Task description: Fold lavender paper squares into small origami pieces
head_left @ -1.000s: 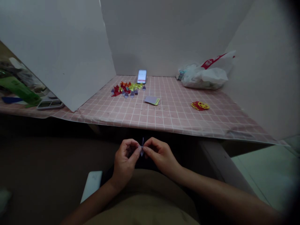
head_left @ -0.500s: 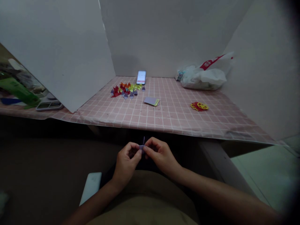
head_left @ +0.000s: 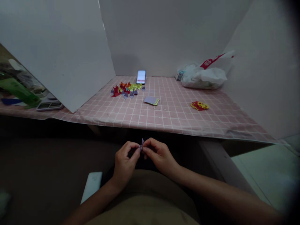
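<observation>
A small piece of folded purple paper (head_left: 142,142) is pinched between my two hands, in front of the table's near edge and above my lap. My left hand (head_left: 127,160) grips its left side between thumb and forefinger. From the right, my right hand (head_left: 161,156) pinches it in the same way. One pointed flap sticks up between the fingertips, and the fingers hide most of the rest. On the table beyond, a stack of purple and yellow-green paper squares (head_left: 151,100) lies flat. Several small folded paper figures (head_left: 125,89) in red, orange, yellow and purple are grouped to its left.
A lit phone (head_left: 141,77) leans upright at the back of the pink checked table (head_left: 173,117). Red and yellow cut-outs (head_left: 199,105) lie to the right, before a white plastic bag (head_left: 203,77). White panels (head_left: 58,47) enclose the table. A white slab-like object (head_left: 92,186) is beside my left forearm.
The purple paper has turned slightly between my fingers, and its upright flap now shows wider. My fingertips have come closer together.
</observation>
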